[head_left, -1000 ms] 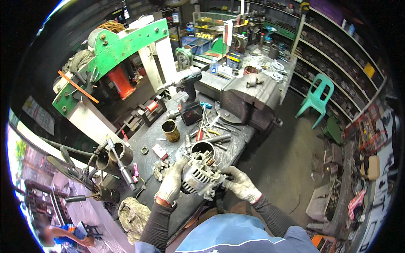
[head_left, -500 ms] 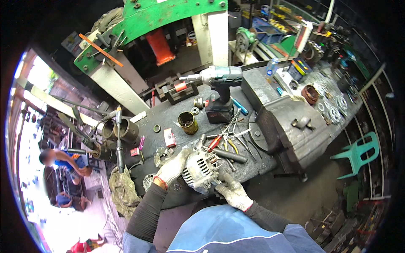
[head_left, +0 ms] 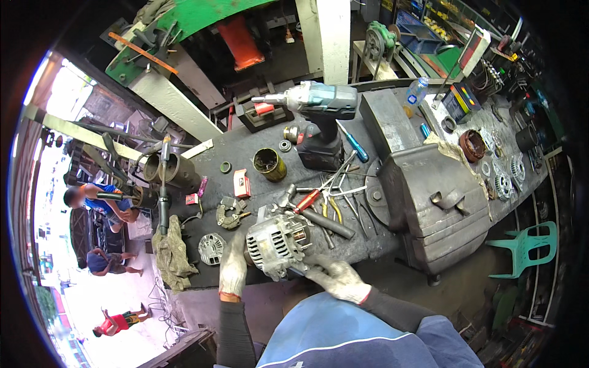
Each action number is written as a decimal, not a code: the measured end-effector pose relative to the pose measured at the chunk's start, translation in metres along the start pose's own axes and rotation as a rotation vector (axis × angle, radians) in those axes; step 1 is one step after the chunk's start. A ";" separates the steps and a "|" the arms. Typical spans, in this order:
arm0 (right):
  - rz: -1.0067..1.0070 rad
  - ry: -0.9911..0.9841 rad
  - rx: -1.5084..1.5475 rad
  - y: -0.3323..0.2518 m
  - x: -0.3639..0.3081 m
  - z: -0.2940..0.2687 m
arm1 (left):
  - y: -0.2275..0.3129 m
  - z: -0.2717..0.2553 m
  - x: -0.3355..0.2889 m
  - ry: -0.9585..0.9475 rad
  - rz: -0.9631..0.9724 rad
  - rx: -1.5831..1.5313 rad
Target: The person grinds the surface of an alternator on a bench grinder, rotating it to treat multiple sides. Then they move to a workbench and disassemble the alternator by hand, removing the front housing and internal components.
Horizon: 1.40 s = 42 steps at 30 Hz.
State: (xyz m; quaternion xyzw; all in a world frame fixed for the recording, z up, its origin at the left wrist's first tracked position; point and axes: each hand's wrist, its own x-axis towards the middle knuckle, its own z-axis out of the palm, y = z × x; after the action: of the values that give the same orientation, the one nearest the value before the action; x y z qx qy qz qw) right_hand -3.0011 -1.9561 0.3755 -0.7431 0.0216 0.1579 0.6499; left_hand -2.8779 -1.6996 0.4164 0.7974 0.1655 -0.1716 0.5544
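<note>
A silver alternator [head_left: 274, 246] with a slotted, finned housing is held up over the near edge of the workbench. My left hand [head_left: 233, 268], in a pale knitted glove, clasps its left side, with the fingertips partly hidden behind the housing. My right hand [head_left: 339, 279], gloved in dirty white, closes on its lower right side, next to a short dark part that sticks out there. Just beyond lie a hammer [head_left: 325, 221] and red-handled pliers [head_left: 307, 201]. A slotted round end cover [head_left: 211, 248] and a curved metal part [head_left: 229, 213] rest left of the alternator.
A cordless impact wrench [head_left: 322, 122] stands behind on its battery. Nearby are an open can [head_left: 270, 165], a small red-and-white box [head_left: 242, 183] and a cloth [head_left: 173, 254]. A large dark metal housing [head_left: 432, 205] occupies the right side. A green plastic chair [head_left: 524, 248] stands beyond it.
My left hand has slid from the alternator's top left down to its side. The alternator has turned slightly, and my right hand stays at its lower right. The whole view has shifted a little.
</note>
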 end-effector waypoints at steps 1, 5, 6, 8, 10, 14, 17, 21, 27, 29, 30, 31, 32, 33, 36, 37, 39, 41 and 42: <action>-0.015 0.010 0.036 0.003 0.000 -0.006 | -0.007 -0.001 -0.004 -0.037 0.003 -0.089; 0.251 0.213 -0.002 0.009 -0.004 -0.038 | -0.023 -0.017 -0.011 -0.111 0.030 0.085; 0.358 0.238 -0.048 0.006 -0.005 -0.047 | -0.026 -0.024 -0.017 -0.074 0.147 0.110; 0.130 0.301 -0.078 -0.006 -0.007 -0.051 | -0.030 -0.023 -0.017 -0.071 0.419 0.098; 0.114 0.322 -0.199 -0.030 -0.016 -0.057 | -0.028 -0.022 -0.016 -0.131 0.325 -0.099; -0.119 0.289 -0.382 -0.111 -0.062 -0.080 | -0.020 -0.013 -0.019 -0.210 0.296 -0.330; -0.314 0.615 -0.731 -0.162 -0.087 -0.132 | -0.018 -0.009 -0.021 -0.195 0.258 -0.339; -0.127 0.685 -1.173 -0.180 -0.099 -0.207 | -0.019 -0.007 -0.018 -0.270 0.227 -0.431; 0.030 0.428 -1.216 -0.167 -0.088 -0.235 | -0.016 -0.019 -0.013 -0.313 0.249 -0.229; -0.040 0.636 -1.191 -0.172 -0.092 -0.231 | -0.019 -0.018 -0.013 -0.285 0.325 -0.277; -0.125 0.826 -0.981 -0.177 -0.099 -0.229 | -0.023 -0.017 -0.014 -0.310 0.244 -0.371; -0.171 1.056 -0.774 -0.180 -0.105 -0.226 | -0.026 -0.016 -0.013 -0.300 0.278 -0.271; -0.163 0.995 -0.812 -0.178 -0.104 -0.221 | -0.031 -0.015 -0.011 -0.321 0.219 -0.317; -0.111 0.998 -0.855 -0.175 -0.103 -0.214 | -0.036 -0.014 -0.011 -0.329 0.136 -0.429; -0.176 0.894 -0.633 -0.162 -0.099 -0.177 | -0.044 -0.015 0.001 -0.278 0.140 -0.259; -0.223 0.883 -0.468 -0.153 -0.098 -0.155 | -0.045 -0.017 0.004 -0.271 0.092 -0.164; -0.221 0.693 -0.393 -0.136 -0.079 -0.115 | -0.045 -0.021 0.006 -0.373 0.128 -0.230; -0.203 0.595 -0.380 -0.111 -0.041 -0.076 | -0.042 -0.024 0.003 -0.402 0.104 -0.262; -0.159 0.563 -0.239 -0.100 -0.024 -0.058 | -0.040 -0.024 0.000 -0.332 0.390 -0.096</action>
State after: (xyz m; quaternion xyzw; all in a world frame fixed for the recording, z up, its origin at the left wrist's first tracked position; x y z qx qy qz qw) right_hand -2.9885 -2.0015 0.4838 -0.8282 0.1239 -0.1039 0.5366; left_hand -2.8942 -1.6635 0.3913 0.7480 -0.0767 -0.1821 0.6336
